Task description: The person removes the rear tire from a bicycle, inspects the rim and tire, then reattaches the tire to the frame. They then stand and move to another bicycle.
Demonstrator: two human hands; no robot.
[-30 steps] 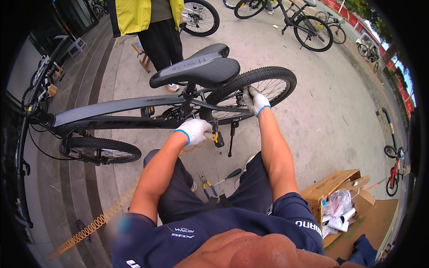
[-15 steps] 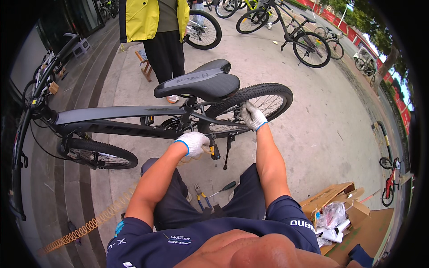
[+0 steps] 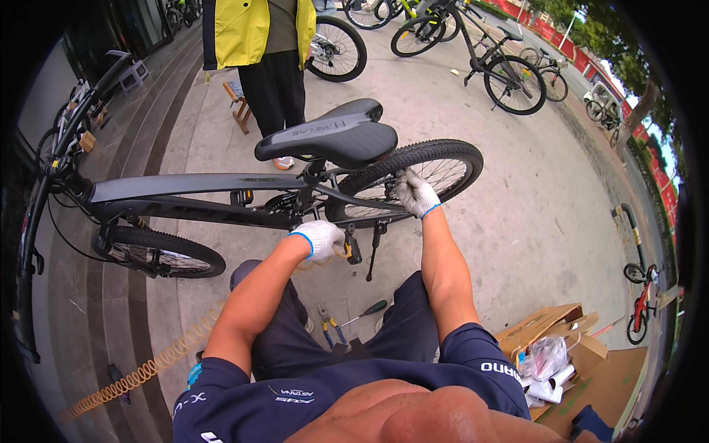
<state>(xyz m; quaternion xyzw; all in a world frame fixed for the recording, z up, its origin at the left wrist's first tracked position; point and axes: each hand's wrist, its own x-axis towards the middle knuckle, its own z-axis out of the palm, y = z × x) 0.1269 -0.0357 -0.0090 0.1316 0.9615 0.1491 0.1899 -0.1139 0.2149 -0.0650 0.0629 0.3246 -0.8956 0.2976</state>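
Observation:
A dark grey bicycle stands sideways across my front, its saddle near the middle. My left hand, in a white work glove with a blue cuff, is closed around the end of an orange coiled air hose, beside the black pedal. My gloved right hand reaches the near side of the rear wheel. Its fingers are bent together at the rim and spokes, and what they pinch is hidden.
Pliers and a screwdriver lie between my legs. An opened cardboard box with plastic wrapping sits at the right. Behind the bicycle stands a person in a yellow jacket. More bicycles are parked beyond; steps run along the left.
Both hands stay nearly in place, with only slight shifts. The coiled hose has moved a little, and the front wheel sits slightly further left.

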